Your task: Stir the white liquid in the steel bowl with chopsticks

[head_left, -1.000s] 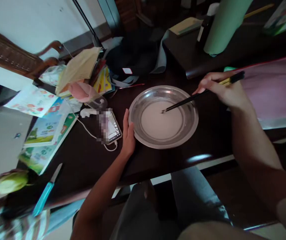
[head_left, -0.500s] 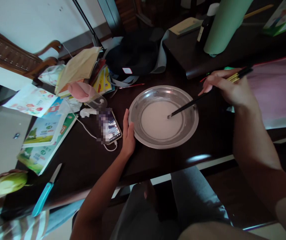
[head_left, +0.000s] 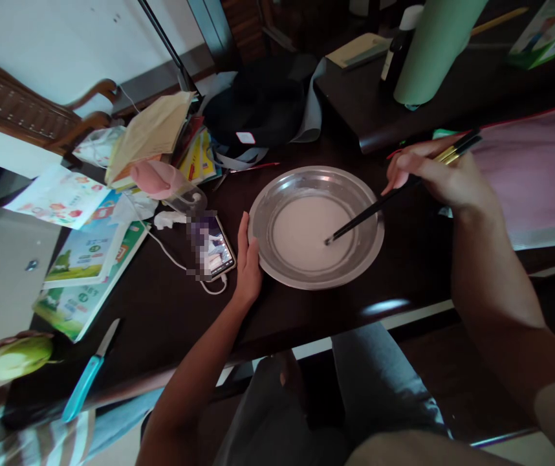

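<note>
A round metal basin [head_left: 316, 280] with a wide rim sits on the dark table, and a whitish liquid [head_left: 301, 226] covers its bottom. My left hand [head_left: 249, 268] holds the basin's left side, fingers along the outer wall and thumb at the rim. Black chopsticks with gold bands [head_left: 372, 208] slant down from my right hand [head_left: 445, 168], which is closed around their upper part. Their tips dip into the liquid, right of its middle. The fingers under the chopsticks are partly hidden.
Left of the basin lies a lit phone [head_left: 217, 246] on a white cable. A blue-handled knife [head_left: 90, 375] rests near the table's edge. Another person's hand holds a green fruit [head_left: 18, 357] at far left. A green cylinder [head_left: 435, 52] stands at back right; a pink sheet [head_left: 539, 175] lies right.
The chopstick tips have moved slightly toward me through the liquid, and my right hand has shifted a little left. My left hand and the basin hold nearly the same place.
</note>
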{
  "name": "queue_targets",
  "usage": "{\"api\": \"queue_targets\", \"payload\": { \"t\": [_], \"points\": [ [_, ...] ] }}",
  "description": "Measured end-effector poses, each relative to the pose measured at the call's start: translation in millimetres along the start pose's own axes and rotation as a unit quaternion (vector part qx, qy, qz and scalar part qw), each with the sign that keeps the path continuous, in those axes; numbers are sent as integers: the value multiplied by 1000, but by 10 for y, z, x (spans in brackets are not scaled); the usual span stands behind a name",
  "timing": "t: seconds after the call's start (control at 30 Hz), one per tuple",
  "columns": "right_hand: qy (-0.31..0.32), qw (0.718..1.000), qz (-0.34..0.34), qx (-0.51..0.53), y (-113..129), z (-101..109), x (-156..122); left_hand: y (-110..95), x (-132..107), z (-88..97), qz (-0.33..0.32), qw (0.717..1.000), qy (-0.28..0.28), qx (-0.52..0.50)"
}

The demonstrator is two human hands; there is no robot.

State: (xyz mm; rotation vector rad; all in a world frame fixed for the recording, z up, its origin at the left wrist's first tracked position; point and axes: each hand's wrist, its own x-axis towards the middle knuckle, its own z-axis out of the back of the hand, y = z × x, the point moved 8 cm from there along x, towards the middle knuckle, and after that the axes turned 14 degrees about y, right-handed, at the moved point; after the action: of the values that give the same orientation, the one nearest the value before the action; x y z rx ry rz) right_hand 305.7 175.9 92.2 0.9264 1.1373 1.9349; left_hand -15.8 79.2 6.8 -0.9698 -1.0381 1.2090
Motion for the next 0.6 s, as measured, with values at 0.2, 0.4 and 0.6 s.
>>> {"api": "queue_targets", "payload": {
  "t": [0.2, 0.4, 0.6],
  "points": [
    [97, 995, -16, -22, 3, -338, 62, -11, 10, -14, 2, 1000, 4, 5],
    [-37, 999, -15, -21, -16, 38, -2, 17, 15, -24, 5, 1000, 8, -4],
    [108, 994, -20, -19, 25, -324, 55, -7, 17, -37, 5, 1000, 8, -8]
  ]
}}
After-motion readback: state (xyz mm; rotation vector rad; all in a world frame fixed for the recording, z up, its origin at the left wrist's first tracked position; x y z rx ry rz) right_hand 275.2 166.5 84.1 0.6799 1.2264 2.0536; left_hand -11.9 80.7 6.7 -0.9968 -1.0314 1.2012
